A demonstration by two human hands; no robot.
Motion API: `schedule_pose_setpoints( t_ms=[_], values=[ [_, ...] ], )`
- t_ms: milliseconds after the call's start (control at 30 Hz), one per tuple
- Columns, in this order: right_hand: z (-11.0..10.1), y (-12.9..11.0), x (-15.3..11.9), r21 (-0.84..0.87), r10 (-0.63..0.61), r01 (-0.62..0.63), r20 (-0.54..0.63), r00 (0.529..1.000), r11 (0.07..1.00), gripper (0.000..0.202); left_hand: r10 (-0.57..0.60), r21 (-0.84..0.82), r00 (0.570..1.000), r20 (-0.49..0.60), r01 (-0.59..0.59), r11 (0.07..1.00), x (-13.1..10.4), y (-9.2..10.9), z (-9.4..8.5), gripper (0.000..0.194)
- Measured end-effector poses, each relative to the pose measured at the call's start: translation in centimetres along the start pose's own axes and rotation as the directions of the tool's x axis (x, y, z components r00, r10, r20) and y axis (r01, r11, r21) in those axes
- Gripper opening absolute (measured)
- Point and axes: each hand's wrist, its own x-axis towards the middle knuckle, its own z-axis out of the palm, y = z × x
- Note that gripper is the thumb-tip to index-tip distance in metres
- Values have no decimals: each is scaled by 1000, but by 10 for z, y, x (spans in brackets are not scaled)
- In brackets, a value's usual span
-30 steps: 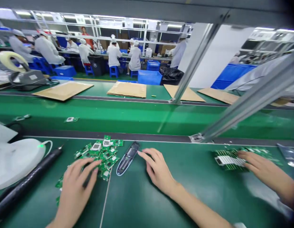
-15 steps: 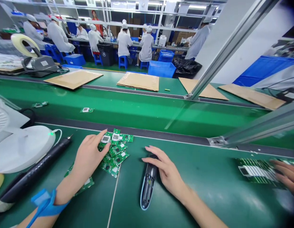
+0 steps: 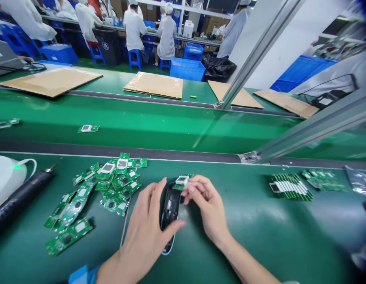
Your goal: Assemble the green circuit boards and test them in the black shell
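Note:
A dark, long plastic housing (image 3: 171, 203) with a light blue edge lies open-side up on the green bench. My left hand (image 3: 150, 225) is over its left side, thumb and fingers spread apart; whether it touches the housing is unclear. At the housing's upper end my right hand (image 3: 208, 205) has its fingers pinched on a small green circuit board (image 3: 182, 180) with a white-framed part. Part of this board is hidden behind the fingers. To the left of my hands lies a loose pile of similar circuit boards (image 3: 120, 185), spread toward the lower left.
A black screwdriver-like tool (image 3: 26, 193) and a white device (image 3: 5, 177) are at the left. Lined-up boards (image 3: 292, 187) and a second group (image 3: 324, 179) lie right. Beyond the green strip (image 3: 141, 128) are cardboard sheets (image 3: 155, 85). A metal post (image 3: 259, 51) rises at right.
My left hand has moved right from the board pile to the housing. My right hand has let go of the housing and now pinches a board. Another person's hand has left the lined-up boards.

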Motion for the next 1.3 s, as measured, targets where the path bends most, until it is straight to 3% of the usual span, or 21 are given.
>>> schedule_pose_setpoints(
  t_ms=[67,200,300,367,433,500,533,633,700,767,867,933,967,1033,1100,1200,1300],
  values=[
    [-13,1,11,-136,-13,5,-63,998,991,19,-28,83,993,116,18,996,-6,-1,5,87],
    [-26,1,22,-499,-142,52,-143,980,865,28,-39,107,973,227,15,994,-11,-8,5,67],
    [-20,-1,25,-695,-218,143,-20,976,705,36,-215,-70,929,302,247,967,-7,-16,-4,54],
    [-11,-4,28,-798,-199,208,112,974,566,39,-321,-302,826,463,488,819,-2,-18,-11,37],
    [0,-6,34,-875,-140,278,242,960,397,49,-317,-519,730,606,665,538,3,-17,-16,20],
    [10,-7,39,-910,-60,357,352,934,213,61,-320,-661,724,612,689,295,8,-14,-17,23],
    [13,-7,41,-910,-25,391,392,920,135,62,-354,-714,741,571,661,232,11,-12,-16,24],
    [16,-7,40,-910,13,413,413,911,33,49,-412,-795,775,480,582,168,16,-9,-8,24],
    [11,-8,36,-919,5,387,389,921,77,39,-365,-804,787,498,576,145,18,-11,-3,25],
    [2,-9,31,-922,-21,334,337,941,198,28,-305,-811,798,520,573,116,18,-13,-2,26],
    [-8,-9,27,-793,-65,154,144,987,589,17,-242,-821,810,534,565,83,19,-16,-5,25],
    [-9,-8,26,-528,-29,35,19,999,849,23,-203,-813,806,556,578,66,21,-17,-7,31],
    [-7,-9,25,-387,-4,0,-8,1000,922,29,-184,-805,798,574,591,55,22,-17,-8,37],
    [-1,-10,21,-193,19,-21,-9,1000,981,40,-162,-789,781,603,613,21,23,-15,-7,54],
    [8,-12,14,-125,4,-2,11,1000,992,40,-147,-775,765,627,632,-16,24,-13,-4,72],
    [17,-11,3,-199,-53,59,35,998,978,26,-136,-763,752,645,644,-61,24,-10,1,83],
    [19,-8,-2,-389,-173,173,34,984,905,18,-134,-777,765,629,625,-80,22,-7,6,79]
  ],
)
